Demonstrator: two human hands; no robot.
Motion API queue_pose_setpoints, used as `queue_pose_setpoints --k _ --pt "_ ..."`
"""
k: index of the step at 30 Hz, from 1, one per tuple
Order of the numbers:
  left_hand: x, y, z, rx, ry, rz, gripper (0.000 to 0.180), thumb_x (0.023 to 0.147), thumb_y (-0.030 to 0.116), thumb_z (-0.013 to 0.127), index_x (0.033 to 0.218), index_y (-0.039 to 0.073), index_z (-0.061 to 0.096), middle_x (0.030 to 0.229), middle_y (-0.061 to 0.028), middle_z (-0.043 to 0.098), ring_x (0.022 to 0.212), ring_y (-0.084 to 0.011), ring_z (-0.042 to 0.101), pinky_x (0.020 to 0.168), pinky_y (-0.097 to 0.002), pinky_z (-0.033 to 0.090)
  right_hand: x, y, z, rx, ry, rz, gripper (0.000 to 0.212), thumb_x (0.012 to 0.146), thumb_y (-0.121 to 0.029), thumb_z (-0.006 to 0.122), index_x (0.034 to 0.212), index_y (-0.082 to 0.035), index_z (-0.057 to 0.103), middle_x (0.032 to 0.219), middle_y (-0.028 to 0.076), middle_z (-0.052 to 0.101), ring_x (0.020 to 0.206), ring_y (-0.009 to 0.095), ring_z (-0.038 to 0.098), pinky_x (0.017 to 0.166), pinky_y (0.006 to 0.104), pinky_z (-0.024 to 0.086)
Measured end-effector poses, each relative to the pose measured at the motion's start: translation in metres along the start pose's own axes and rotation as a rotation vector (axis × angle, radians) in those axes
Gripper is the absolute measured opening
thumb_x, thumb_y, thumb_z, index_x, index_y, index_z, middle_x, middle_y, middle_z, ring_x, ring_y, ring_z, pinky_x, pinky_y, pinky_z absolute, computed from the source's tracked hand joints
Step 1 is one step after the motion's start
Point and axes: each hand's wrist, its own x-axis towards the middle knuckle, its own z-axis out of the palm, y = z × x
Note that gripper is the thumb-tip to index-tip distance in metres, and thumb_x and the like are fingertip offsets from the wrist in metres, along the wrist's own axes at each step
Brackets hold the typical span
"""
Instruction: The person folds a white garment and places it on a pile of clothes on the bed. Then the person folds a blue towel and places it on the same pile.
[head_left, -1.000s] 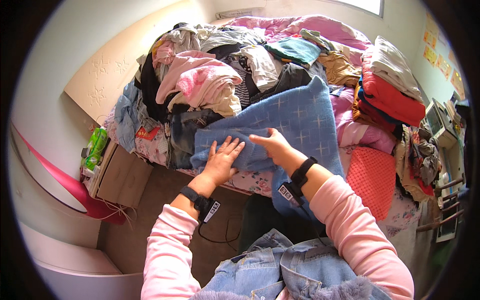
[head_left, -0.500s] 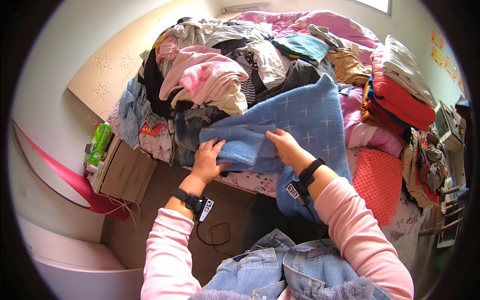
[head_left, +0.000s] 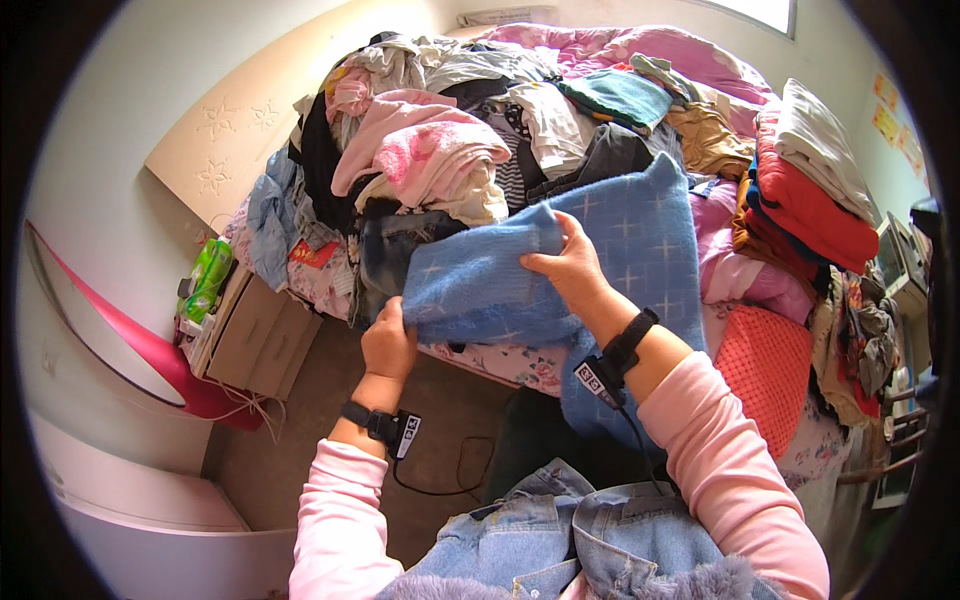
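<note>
Left hand (head_left: 388,342) closes on the lower left corner of the blue blanket (head_left: 640,240), pinching the edge so that the fold lies taut. The blanket spreads up and to the right from this hand, over the edge of the bed (head_left: 500,362). Right hand (head_left: 570,268) lies on top of the folded part, thumb tucked under the fold, fingers clasping the cloth and pressing it flat. Beyond both hands rises a pile of clothes (head_left: 430,150), with a pink garment (head_left: 440,155) just above the fold. Right of the right hand stands a stack (head_left: 815,190) of red and white folded cloth, well apart.
</note>
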Motion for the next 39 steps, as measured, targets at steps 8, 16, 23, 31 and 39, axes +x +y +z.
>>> queue_pose_setpoints --k 8,16,23,31,39 --pt "-0.017 -0.007 0.035 -0.038 -0.095 -0.157 0.048 0.072 0.011 0.064 0.114 0.007 0.042 0.085 -0.0199 0.062 0.078 -0.0406 0.060 0.066 -0.0476 0.048 -0.022 0.015 -0.001 -0.858 0.197 -0.304 0.065 0.071 -0.015 0.070 0.129 -0.005 0.041 0.120 0.022 0.045 0.116 0.038 0.040 0.101 0.0417 0.033" --pt "-0.013 -0.020 0.035 -0.921 -0.082 -0.382 0.049 0.080 -0.005 0.053 0.129 0.001 0.047 0.119 -0.0128 0.058 0.108 -0.0191 0.054 0.093 -0.0282 0.040 -0.040 0.029 -0.003 -1.478 -0.589 -0.389 0.076 0.077 -0.028 0.069 0.142 -0.024 0.030 0.150 0.012 0.020 0.138 0.034 0.015 0.110 0.0436 0.022" --pt "0.030 0.038 -0.015 -0.941 0.131 -0.032 0.055 0.082 -0.011 0.045 0.135 0.005 0.042 0.129 -0.0124 0.051 0.114 -0.0187 0.049 0.097 -0.0289 0.038 -0.037 0.004 0.012 -1.014 -0.482 -0.105 0.089 0.071 -0.056 0.068 0.140 -0.012 0.034 0.146 0.023 0.021 0.135 0.036 0.022 0.107 0.0496 0.022" --pt "0.043 0.143 -0.024 -0.732 -0.193 0.615 0.055 0.078 0.008 0.061 0.131 0.005 0.047 0.132 -0.0185 0.047 0.127 -0.0329 0.040 0.105 -0.0431 0.029 -0.026 -0.052 -0.027 0.464 -0.391 0.282 0.038 0.072 -0.020 0.076 0.099 0.003 0.060 0.084 0.011 0.062 0.070 0.020 0.062 0.064 0.0348 0.053" --pt "0.031 0.174 0.026 -0.217 -0.424 0.626 0.077 0.073 0.031 0.071 0.140 0.023 0.034 0.150 -0.0061 0.022 0.140 -0.0287 0.013 0.110 -0.0528 0.011 -0.012 -0.048 -0.178 0.292 0.030 0.193 0.030 0.069 0.002 0.063 0.098 0.002 0.060 0.083 0.013 0.062 0.068 0.026 0.063 0.059 0.0384 0.055"
